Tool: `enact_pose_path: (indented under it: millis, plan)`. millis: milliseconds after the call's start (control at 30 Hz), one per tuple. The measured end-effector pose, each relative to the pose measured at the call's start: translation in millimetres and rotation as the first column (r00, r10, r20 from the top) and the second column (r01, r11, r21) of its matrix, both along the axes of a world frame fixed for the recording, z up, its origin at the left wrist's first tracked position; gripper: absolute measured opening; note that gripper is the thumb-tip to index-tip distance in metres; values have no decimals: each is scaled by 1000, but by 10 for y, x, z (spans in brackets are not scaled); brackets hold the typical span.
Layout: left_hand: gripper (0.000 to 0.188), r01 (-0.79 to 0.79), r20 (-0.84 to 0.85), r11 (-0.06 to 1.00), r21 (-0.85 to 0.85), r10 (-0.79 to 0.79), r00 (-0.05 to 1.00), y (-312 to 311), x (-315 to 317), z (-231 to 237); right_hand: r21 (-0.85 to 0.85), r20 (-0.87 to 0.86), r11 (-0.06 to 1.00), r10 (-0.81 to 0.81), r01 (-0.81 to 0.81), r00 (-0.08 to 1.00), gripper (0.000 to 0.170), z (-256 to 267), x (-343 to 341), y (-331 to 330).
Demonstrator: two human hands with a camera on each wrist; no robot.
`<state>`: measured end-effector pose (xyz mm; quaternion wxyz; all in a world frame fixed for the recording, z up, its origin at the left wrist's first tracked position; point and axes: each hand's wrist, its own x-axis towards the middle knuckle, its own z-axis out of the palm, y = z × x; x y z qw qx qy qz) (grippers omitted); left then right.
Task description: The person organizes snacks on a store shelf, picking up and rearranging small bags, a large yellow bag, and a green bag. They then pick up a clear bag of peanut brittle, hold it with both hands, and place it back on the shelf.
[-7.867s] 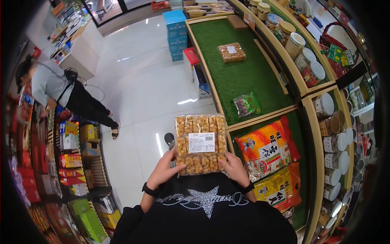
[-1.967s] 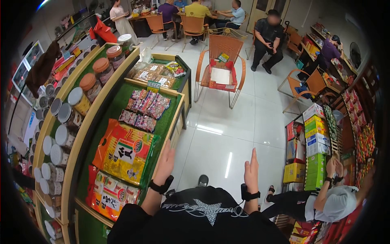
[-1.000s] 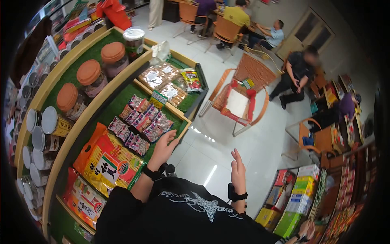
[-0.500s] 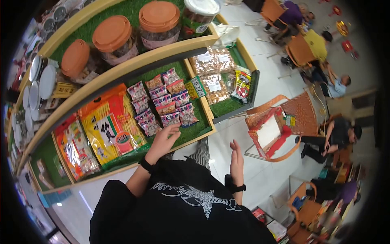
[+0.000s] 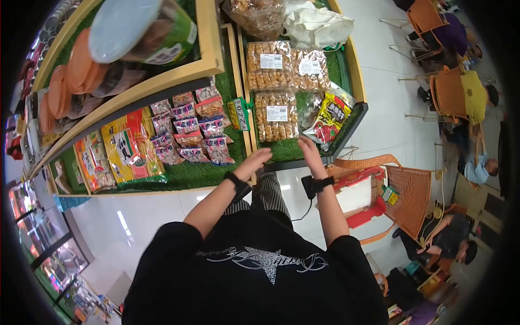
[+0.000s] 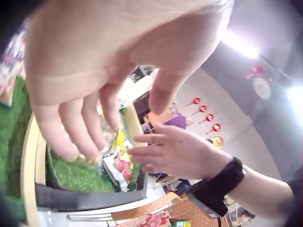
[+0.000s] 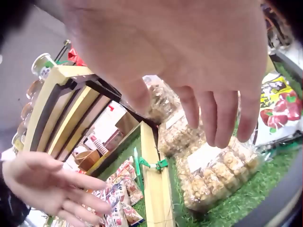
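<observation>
Both hands hover at the front edge of the green-lined display. My left hand (image 5: 254,162) is empty, fingers relaxed, just below the nearest clear pack of nut-like sweets (image 5: 276,116). My right hand (image 5: 313,157) holds nothing; its fingers point up, right of that pack's lower corner. Two more such packs (image 5: 269,65) (image 5: 310,69) lie behind it, and a yellow and black bag (image 5: 331,116) lies to their right. In the right wrist view a pack (image 7: 218,175) shows beyond the right fingertips. The left wrist view shows the left fingers (image 6: 71,123) bent loosely, touching nothing clearly.
Small pink snack packets (image 5: 189,132) and a large yellow bag (image 5: 132,146) fill the left compartment, beside a green price tag (image 5: 238,114). Lidded jars (image 5: 127,27) line the upper shelf. A woven chair (image 5: 409,195) with a red box stands at right; seated people are beyond.
The view has turned and come closer to the compartment with the clear packs. Both hands have moved from beside the pink packets to its front edge. The pack held earlier is in neither hand.
</observation>
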<state>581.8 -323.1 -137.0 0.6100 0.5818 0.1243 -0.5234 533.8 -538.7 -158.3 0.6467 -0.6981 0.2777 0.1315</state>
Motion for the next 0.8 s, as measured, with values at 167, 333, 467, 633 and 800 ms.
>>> enact_pose_path:
  millis: [167,333,467,633,800]
  plan:
    - [69,-81,195,968,235,35,980,-429,117,-473,92,-55,994,-55,59,997,54,-597,301,-202]
    - [74,-93,288,928,361,-17,957,-444,100,-782,-175,-17,981,86,-88,996,64,-753,382,-94]
    - [78,-103,283,900,424,-24,959,-517,45,-677,-368,-30,916,160,-160,987,71,-822,352,-148]
    - [80,-168,177,915,368,108,978,-595,94,-547,-254,-54,965,59,-71,997,76,-1228,425,-177]
    - [54,-221,320,884,412,86,944,-508,93,-687,-145,-162,982,96,-120,982,68,-809,458,-238]
